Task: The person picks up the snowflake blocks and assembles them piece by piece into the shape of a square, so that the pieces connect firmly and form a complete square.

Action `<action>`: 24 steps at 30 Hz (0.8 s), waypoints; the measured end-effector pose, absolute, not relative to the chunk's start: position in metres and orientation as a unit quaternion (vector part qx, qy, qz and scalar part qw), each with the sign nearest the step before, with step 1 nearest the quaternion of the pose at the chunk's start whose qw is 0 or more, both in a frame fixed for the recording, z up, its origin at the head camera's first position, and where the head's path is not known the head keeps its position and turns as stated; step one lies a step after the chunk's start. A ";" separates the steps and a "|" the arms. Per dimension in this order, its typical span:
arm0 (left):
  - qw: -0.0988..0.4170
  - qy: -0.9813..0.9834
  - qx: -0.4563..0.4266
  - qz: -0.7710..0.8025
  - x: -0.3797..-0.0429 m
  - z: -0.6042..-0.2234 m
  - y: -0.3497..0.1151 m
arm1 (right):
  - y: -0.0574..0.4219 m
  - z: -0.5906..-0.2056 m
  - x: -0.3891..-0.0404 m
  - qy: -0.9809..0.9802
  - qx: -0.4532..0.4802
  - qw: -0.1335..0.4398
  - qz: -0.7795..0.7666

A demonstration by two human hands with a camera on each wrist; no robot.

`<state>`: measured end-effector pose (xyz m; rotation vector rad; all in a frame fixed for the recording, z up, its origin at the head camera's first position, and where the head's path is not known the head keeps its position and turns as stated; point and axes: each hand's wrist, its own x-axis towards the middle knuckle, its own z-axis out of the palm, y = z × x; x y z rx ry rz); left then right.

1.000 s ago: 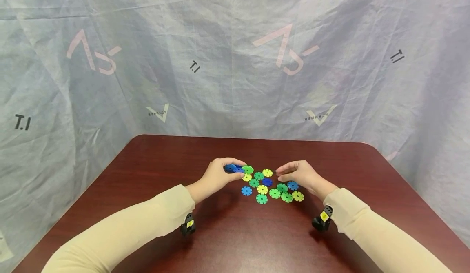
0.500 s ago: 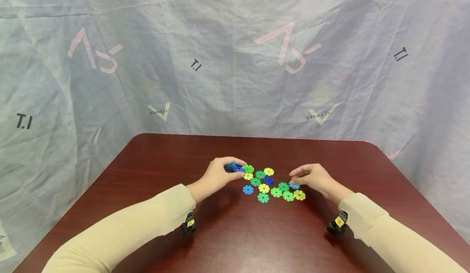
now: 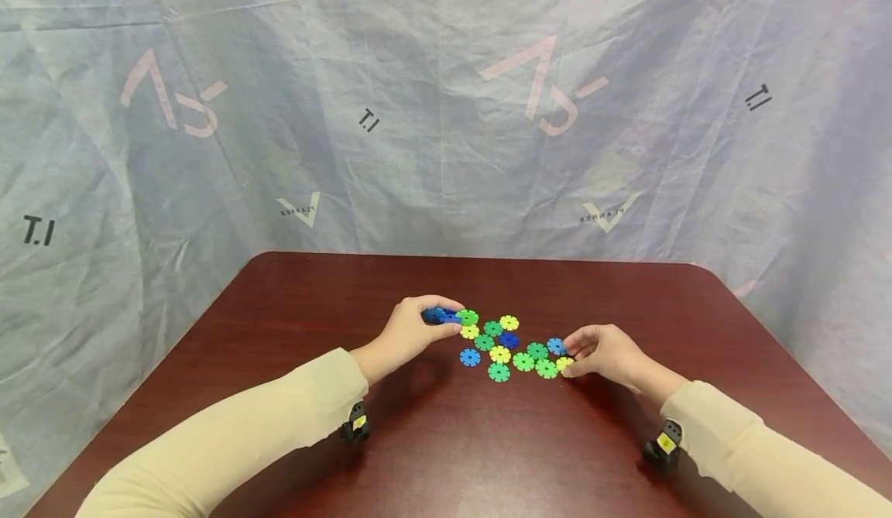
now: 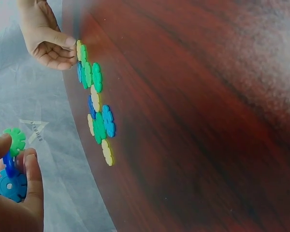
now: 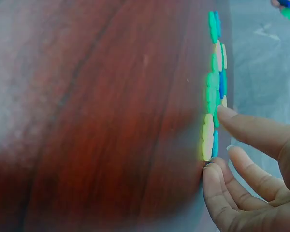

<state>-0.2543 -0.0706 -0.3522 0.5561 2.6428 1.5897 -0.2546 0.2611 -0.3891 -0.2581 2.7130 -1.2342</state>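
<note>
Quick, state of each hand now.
Left hand: grips joined blue and green discs, lifted off the table.
Right hand: thumb and finger pinching the yellow disc on the table.

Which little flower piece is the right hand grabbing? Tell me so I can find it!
Look at the dark red table, then at the bunch of flat flower-shaped discs in its middle. Go to the end of the bunch closest to the right hand. The yellow disc at its fingertips is the one: its nearest neighbours are a green disc and a blue disc.
</note>
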 end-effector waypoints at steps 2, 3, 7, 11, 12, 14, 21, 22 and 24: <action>0.002 0.843 0.179 0.508 -0.254 -0.351 -0.070 | 0.260 -0.389 -0.253 0.909 -0.088 0.070 -0.402; 0.002 0.843 0.179 0.508 -0.254 -0.351 -0.070 | 0.259 -0.390 -0.252 0.911 -0.088 0.068 -0.398; 0.002 0.845 0.174 0.505 -0.254 -0.351 -0.070 | 0.258 -0.392 -0.250 0.914 -0.078 0.064 -0.393; 0.006 0.849 0.166 0.501 -0.254 -0.352 -0.071 | 0.258 -0.393 -0.248 0.915 -0.065 0.068 -0.392; 0.008 0.850 0.165 0.501 -0.254 -0.353 -0.071 | 0.257 -0.394 -0.247 0.915 -0.062 0.069 -0.393; 0.010 0.850 0.164 0.500 -0.254 -0.354 -0.071 | 0.258 -0.394 -0.247 0.914 -0.059 0.071 -0.395; 0.014 0.849 0.161 0.503 -0.255 -0.355 -0.070 | 0.263 -0.392 -0.249 0.892 -0.072 0.088 -0.438; 0.014 0.848 0.162 0.505 -0.255 -0.354 -0.070 | 0.264 -0.391 -0.250 0.884 -0.077 0.097 -0.452; 0.014 0.847 0.161 0.506 -0.256 -0.354 -0.070 | 0.266 -0.388 -0.251 0.865 -0.086 0.118 -0.480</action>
